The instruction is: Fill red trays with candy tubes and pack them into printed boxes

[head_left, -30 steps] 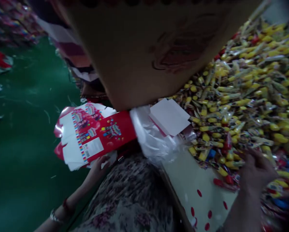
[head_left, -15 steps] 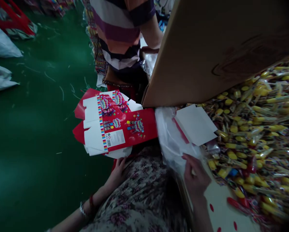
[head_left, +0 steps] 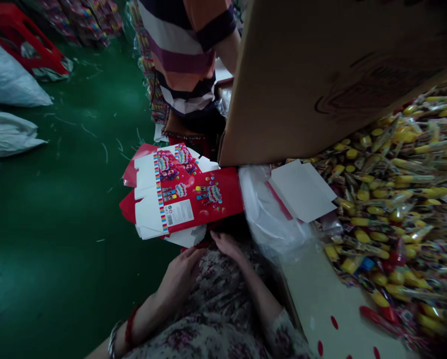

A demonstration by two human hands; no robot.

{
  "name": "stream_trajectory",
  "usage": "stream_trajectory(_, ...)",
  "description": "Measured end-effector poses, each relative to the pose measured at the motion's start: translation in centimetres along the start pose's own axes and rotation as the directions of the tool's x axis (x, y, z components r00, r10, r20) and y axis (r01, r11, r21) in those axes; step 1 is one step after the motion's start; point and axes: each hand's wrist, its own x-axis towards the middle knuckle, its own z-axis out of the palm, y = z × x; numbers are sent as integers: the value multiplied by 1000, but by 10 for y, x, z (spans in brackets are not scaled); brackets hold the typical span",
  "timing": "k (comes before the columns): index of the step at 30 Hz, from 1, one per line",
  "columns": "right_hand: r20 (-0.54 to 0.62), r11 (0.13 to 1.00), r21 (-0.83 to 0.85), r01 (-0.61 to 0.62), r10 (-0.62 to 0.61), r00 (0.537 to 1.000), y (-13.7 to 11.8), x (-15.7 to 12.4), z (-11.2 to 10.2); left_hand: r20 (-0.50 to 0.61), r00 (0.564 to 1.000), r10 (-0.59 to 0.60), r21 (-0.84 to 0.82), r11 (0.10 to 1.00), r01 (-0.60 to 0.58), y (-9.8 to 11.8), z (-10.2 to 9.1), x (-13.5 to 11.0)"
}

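The flat cartons (head_left: 227, 192) at the centre are printed in red and white, edged with a multicoloured striped band. The shirt (head_left: 182, 45) at the top is striped in navy, white, purple and orange. The dress (head_left: 216, 324) at lower centre is patterned with pinkish flowers. The packets (head_left: 384, 199) at right are coloured mostly yellow, dotted with red and blue; the floor (head_left: 74, 199) at left is coloured green.

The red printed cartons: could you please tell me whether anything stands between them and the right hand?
Nothing visible stands between the right hand and the red printed cartons; only a narrow dark gap shows beyond its fingertips.
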Motion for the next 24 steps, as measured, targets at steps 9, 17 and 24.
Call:
stream_trajectory(9, 161, 996, 91, -13, -2, 987, 16, 27, 19, 142, 956, 256, -215, 951, -222, -2, 13, -11)
stream_trajectory(17, -39, 971, 237, 2, 7, 999, 31, 6, 22, 233, 942, -242, -528, 782, 332, -36, 4, -1)
stream_trajectory(24, -135, 930, 361, 70, -22, 991, 23, -19, 20, 203, 949, -239, -364, 882, 300, -77, 29, 1)
